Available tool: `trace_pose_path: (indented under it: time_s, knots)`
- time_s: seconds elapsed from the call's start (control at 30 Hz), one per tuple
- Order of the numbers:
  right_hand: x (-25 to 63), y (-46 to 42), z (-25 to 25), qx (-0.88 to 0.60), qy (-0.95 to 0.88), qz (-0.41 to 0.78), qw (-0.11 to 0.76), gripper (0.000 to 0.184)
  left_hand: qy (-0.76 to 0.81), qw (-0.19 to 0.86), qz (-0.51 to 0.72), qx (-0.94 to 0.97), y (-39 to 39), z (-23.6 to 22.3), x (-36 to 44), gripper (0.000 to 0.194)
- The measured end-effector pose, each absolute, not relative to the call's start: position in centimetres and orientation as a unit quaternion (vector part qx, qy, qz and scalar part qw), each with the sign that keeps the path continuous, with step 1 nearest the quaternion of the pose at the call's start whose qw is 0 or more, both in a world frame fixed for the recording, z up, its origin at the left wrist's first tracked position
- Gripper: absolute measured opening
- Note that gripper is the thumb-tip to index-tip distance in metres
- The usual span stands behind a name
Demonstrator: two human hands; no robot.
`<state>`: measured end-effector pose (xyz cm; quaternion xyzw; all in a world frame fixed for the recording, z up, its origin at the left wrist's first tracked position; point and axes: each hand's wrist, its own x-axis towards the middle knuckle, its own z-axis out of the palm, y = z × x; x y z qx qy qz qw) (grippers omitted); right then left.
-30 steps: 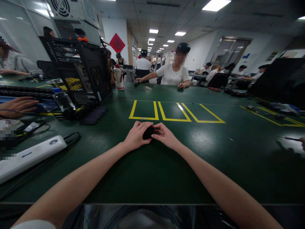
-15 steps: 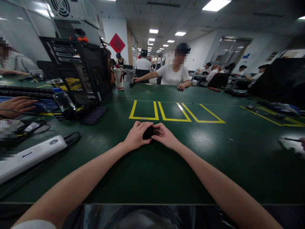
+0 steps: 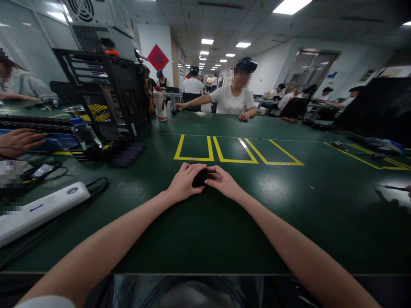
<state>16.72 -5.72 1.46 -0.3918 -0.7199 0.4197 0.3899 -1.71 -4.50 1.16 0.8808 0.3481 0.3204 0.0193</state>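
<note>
In the head view, a small black object (image 3: 199, 179) is between my hands, low over the green table (image 3: 205, 231); its kind I cannot make out. My left hand (image 3: 185, 182) is wrapped round its left side, fingers over the top and thumb below. At its right side, the fingers and thumb of my right hand (image 3: 222, 182) are bent in a pinch against its edge. Just beyond my hands, yellow tape outlines (image 3: 236, 161) mark the table. The fingers and palm hide part of the black object.
An open black computer case (image 3: 123, 96), a water bottle (image 3: 85, 134) and a white power strip (image 3: 45, 209) stand or lie at left. Another person's hand (image 3: 22, 143) rests near them. Opposite sits a co-worker (image 3: 234, 96). A paper cup (image 3: 160, 105) is at the back.
My right fingers have shifted very slightly at the black object's edge; my left hand stays put. The co-worker opposite has moved their outstretched hand a little to the left.
</note>
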Motion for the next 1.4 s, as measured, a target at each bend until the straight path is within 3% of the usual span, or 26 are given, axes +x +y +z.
trace_pose_path:
  time_s: [0.27, 0.5, 0.8, 1.03, 1.3, 1.4]
  knots:
    - [16.42, -5.69, 1.15, -0.384, -0.708, 0.416, 0.423, 0.023, 0.344, 0.017, 0.323, 0.881, -4.5, 1.24, -1.67, 0.065]
    - [16.55, -5.76, 1.44, -0.403, -0.718, 0.403, 0.4, 0.037, 0.351, 0.025, 0.315, 0.881, -4.5, 1.21, -1.71, 0.063]
    - [16.37, -5.81, 1.26, -0.387, -0.719, 0.39, 0.426, 0.02, 0.349, 0.024, 0.317, 0.882, -4.43, 1.17, -1.66, 0.064]
    - [16.42, -6.02, 1.58, -0.405, -0.727, 0.377, 0.407, 0.034, 0.349, 0.025, 0.32, 0.88, -4.48, 1.21, -1.73, 0.064]
    - [16.26, -6.04, 1.36, -0.379, -0.726, 0.378, 0.432, 0.023, 0.343, 0.021, 0.324, 0.881, -4.3, 1.08, -1.63, 0.064]
    - [16.22, -6.05, 1.36, -0.383, -0.731, 0.354, 0.44, 0.027, 0.347, 0.022, 0.324, 0.88, -4.3, 1.06, -1.66, 0.064]
